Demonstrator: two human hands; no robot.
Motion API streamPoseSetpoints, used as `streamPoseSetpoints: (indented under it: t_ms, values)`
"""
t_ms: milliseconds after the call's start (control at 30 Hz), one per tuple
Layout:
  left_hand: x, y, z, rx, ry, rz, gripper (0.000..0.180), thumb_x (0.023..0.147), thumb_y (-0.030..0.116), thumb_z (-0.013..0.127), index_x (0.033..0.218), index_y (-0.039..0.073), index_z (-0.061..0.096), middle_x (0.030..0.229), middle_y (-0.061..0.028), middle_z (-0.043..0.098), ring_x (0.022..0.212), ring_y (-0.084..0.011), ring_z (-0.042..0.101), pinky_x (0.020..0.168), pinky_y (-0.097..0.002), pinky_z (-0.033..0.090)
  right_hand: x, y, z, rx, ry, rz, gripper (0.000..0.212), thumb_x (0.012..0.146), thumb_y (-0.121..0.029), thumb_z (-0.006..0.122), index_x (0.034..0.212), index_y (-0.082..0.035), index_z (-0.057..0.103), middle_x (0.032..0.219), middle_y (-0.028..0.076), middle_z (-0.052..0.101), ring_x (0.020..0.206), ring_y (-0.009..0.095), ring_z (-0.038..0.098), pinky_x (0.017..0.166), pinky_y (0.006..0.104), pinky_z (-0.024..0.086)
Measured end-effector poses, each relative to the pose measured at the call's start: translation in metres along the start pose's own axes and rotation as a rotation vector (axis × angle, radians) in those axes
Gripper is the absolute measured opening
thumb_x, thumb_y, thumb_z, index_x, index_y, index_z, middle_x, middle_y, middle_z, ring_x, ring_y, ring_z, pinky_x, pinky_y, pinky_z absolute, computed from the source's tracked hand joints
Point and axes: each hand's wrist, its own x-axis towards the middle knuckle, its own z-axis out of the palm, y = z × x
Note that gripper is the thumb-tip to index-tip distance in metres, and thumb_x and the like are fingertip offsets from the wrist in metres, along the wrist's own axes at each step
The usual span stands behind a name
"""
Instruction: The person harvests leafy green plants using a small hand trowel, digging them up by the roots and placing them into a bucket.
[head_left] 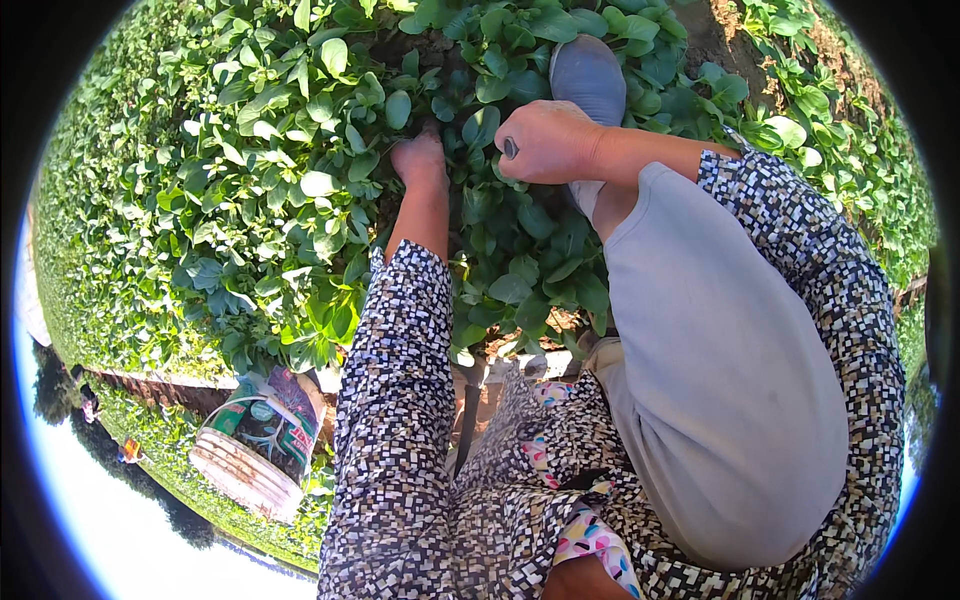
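Okay, head view: soft greens [484,205] at 12 o'clock
Probably light and easily bruised, so we'd hold them low by the stems; too many to count. Two hands: our left hand [420,157] at 11, fingers hidden, grip unclear; our right hand [550,142] at 1, balled up, dark bit [511,148] maybe ring or handle. One shoe [588,82] at 1, one bucket [245,466] at 8.
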Motion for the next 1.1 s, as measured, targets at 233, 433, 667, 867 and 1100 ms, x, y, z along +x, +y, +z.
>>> streamPoseSetpoints:
  t_ms: [233, 433, 667, 867, 1100]
  values:
    - [-0.018, 0.025, -0.033, -0.367, 0.047, -0.181, 0.037, 0.088, 0.031, 0.06, 0.091, -0.006, 0.059, 0.08, -0.0116, 0.062, 0.069, -0.0232, 0.058, 0.059, -0.0344, 0.044, 0.008, -0.008, -0.008, -0.362, -0.162, -0.26, 0.017, 0.07, -0.018, 0.055, 0.073, -0.007, 0.068, 0.072, 0.012, 0.066, 0.073, 0.03, 0.064, 0.065, 0.0425, 0.05]
    - [-0.094, 0.051, -0.072, -0.781, -0.093, -0.442, 0.029, 0.095, 0.027, 0.053, 0.113, 0.004, 0.056, 0.097, -0.0044, 0.062, 0.077, -0.0144, 0.057, 0.064, -0.0294, 0.047, -0.008, 0.013, -0.017, -0.318, -0.045, -0.195, 0.015, 0.07, -0.017, 0.056, 0.07, -0.007, 0.066, 0.07, 0.013, 0.064, 0.07, 0.032, 0.062, 0.061, 0.042, 0.049]
    - [-0.127, 0.033, -0.075, -0.932, -0.037, -0.472, 0.026, 0.096, 0.028, 0.051, 0.112, 0.008, 0.055, 0.107, -0.005, 0.06, 0.082, -0.0179, 0.059, 0.066, -0.0313, 0.048, -0.013, 0.012, -0.014, -0.151, -0.03, -0.156, 0.015, 0.071, -0.02, 0.059, 0.064, -0.007, 0.061, 0.062, 0.014, 0.057, 0.066, 0.036, 0.057, 0.059, 0.0438, 0.046]
    - [-0.108, 0.03, -0.07, -1.065, 0.103, -0.449, 0.031, 0.096, 0.026, 0.051, 0.119, 0.006, 0.051, 0.111, -0.0074, 0.059, 0.095, -0.0195, 0.058, 0.075, -0.0352, 0.05, -0.008, -0.003, -0.028, -0.181, -0.204, -0.072, 0.018, 0.073, -0.024, 0.058, 0.076, -0.008, 0.066, 0.072, 0.014, 0.062, 0.072, 0.036, 0.06, 0.066, 0.0435, 0.047]
    - [-0.113, 0.053, -0.075, -1.204, 0.082, -0.601, 0.036, 0.093, 0.023, 0.053, 0.125, 0.006, 0.05, 0.115, -0.0083, 0.056, 0.097, -0.0207, 0.056, 0.08, -0.0347, 0.051, -0.004, 0.019, 0.0, -0.031, -0.097, -0.051, 0.02, 0.071, -0.022, 0.059, 0.062, -0.005, 0.055, 0.062, 0.016, 0.054, 0.065, 0.037, 0.054, 0.06, 0.0447, 0.044]
